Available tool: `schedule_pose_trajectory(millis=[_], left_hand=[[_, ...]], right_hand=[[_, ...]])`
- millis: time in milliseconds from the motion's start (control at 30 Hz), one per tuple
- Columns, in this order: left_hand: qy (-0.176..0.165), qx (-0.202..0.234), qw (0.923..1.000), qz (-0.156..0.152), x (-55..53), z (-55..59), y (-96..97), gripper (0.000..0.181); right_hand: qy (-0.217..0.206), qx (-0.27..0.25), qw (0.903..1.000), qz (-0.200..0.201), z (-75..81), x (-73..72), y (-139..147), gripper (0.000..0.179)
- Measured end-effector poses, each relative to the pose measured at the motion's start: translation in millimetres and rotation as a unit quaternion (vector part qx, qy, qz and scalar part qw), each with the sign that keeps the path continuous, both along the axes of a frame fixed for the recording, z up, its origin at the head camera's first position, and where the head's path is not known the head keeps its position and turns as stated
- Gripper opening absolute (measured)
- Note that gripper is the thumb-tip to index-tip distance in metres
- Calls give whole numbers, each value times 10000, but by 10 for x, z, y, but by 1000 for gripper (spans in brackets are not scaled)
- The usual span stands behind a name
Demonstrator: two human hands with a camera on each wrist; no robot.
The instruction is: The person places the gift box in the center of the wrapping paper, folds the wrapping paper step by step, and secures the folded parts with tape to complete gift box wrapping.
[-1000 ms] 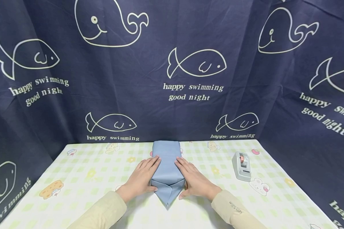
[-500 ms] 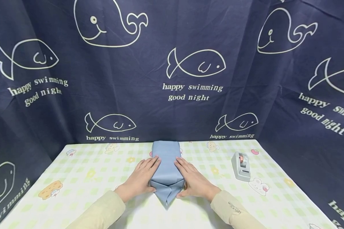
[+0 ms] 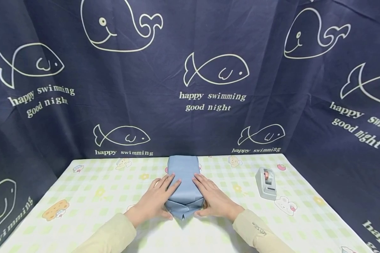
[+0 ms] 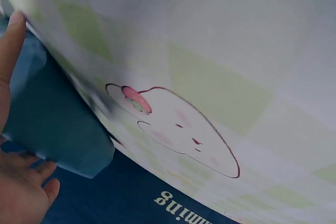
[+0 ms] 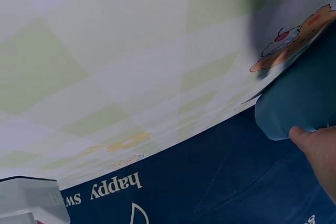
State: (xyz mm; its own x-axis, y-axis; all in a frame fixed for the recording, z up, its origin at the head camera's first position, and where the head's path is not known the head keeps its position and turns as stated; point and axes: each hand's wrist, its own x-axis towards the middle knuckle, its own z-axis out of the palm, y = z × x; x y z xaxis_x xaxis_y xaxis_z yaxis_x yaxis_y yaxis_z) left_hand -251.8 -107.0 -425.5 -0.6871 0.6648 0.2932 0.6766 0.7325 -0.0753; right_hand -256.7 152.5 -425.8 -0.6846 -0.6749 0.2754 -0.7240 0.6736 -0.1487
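Note:
A long box-shaped parcel in blue wrapping paper (image 3: 184,167) lies lengthwise at the table's middle. Its near end bears a folded, pointed flap (image 3: 181,212). Along the left side rests my left hand (image 3: 153,199), index finger extended over the top and thumb low beside the flap. My right hand (image 3: 217,201) lies against the opposite side, fingers straight along the top edge, thumb near the flap's right side. The left wrist view shows the parcel's side (image 4: 58,111) between thumb and fingers. In the right wrist view, a fingertip (image 5: 300,135) touches the blue paper (image 5: 286,106).
A grey tape dispenser (image 3: 267,189) with a pinkish roll stands on the table, right of the parcel. The checked tablecloth (image 3: 92,218) carries cartoon prints. A dark blue curtain (image 3: 164,116) with fish drawings hangs behind and at both sides.
My left index finger has slid right onto the parcel's top, and the left thumb has dropped lower. The flap's point has drawn back toward the parcel. The right hand stays nearly still.

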Motion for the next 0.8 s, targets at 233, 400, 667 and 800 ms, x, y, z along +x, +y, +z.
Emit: schedule_pose_trajectory(millis=[233, 400, 667, 800], left_hand=[[371, -228, 9989, 169, -14, -29, 31, 104], [647, -295, 9973, 206, -20, -25, 37, 96], [1059, -220, 9939, 215, -44, -32, 56, 86], [1069, -218, 9939, 145, -59, -25, 44, 86]], right_hand=[[41, -88, 10000, 6, -29, -10, 1, 99], [84, -36, 9999, -71, -22, -3, -11, 104], [415, -111, 9990, -151, -82, -27, -33, 101], [636, -94, 9978, -165, -98, -32, -42, 90]])
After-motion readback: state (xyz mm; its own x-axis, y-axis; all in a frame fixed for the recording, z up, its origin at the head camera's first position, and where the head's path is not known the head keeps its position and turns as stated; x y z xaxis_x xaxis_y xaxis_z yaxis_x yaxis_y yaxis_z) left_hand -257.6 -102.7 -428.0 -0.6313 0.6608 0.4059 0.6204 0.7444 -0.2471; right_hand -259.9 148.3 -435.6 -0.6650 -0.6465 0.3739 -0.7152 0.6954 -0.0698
